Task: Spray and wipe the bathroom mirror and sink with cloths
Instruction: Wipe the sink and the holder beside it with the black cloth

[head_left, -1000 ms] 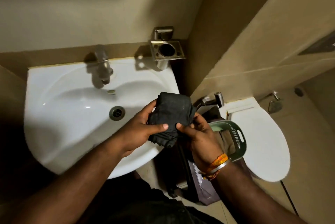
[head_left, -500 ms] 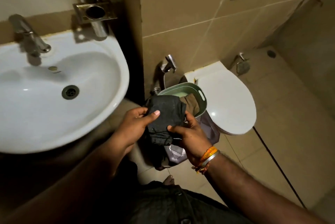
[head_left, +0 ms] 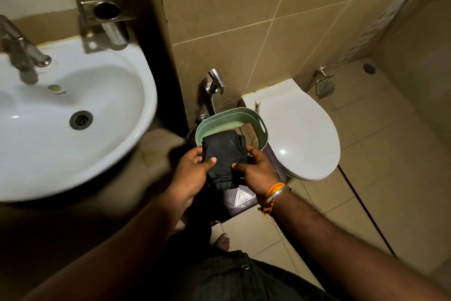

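Now over the green basket point(head_left: 262, 127), the folded black cloth point(head_left: 223, 154) sat gripped between both hands, no longer held in front of the sink point(head_left: 73, 117) as it had been a second earlier. The left hand point(head_left: 192, 169) pinched the cloth's left edge, thumb laid across its top and fingers curled beneath; the right hand point(head_left: 256, 169) clasped the right edge the same way, thumb pointing inward toward the left thumb. Beyond the fingertips, a brown cloth point(head_left: 250, 136) lay inside the basket, which rested on a dark stool point(head_left: 240, 199) beside the closed toilet point(head_left: 300, 134). The white basin had swung off to the left of the left hand, its tap point(head_left: 24, 54) blurred at the edge.
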